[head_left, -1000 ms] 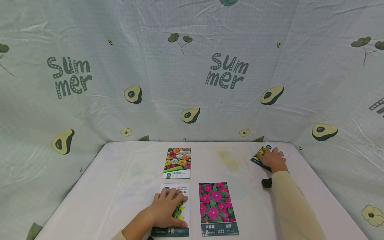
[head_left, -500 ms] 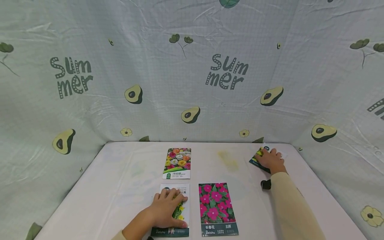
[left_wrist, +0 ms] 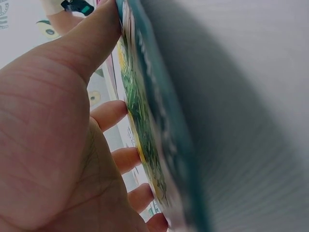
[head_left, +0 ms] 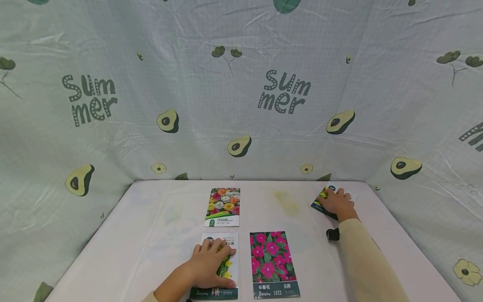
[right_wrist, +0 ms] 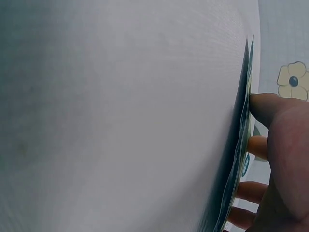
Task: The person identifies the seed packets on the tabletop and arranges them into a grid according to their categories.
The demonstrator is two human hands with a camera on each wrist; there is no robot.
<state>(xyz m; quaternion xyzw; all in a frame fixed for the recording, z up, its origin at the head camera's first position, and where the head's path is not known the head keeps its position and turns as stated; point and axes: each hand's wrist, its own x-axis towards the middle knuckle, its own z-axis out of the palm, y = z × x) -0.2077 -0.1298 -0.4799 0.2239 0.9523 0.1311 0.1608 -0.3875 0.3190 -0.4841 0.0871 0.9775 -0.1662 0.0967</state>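
Note:
My left hand point(head_left: 210, 264) rests spread on a seed packet with yellow flowers point(head_left: 228, 268) and a dark teal bottom band, at the table's near side. In the left wrist view its thumb and fingertips touch the front face of this yellow-flower packet point(left_wrist: 140, 116). At the far right corner, my right hand point(head_left: 338, 203) lies over a tilted seed packet point(head_left: 320, 202) with yellow and a dark band, covering most of it. In the right wrist view the thumb and fingertips press one face of the packet point(right_wrist: 236, 159), whose edge shows in layers.
A packet with pink flowers point(head_left: 269, 264) lies to the right of the left hand. Behind the left hand lies a packet with mixed-colour flowers point(head_left: 223, 206). The white table point(head_left: 158, 235) ends against a hanging avocado-print cloth point(head_left: 203, 92).
The right hand has slid its packet slightly to the left. The left hand stays in place on its packet, and the head view has tilted up a little.

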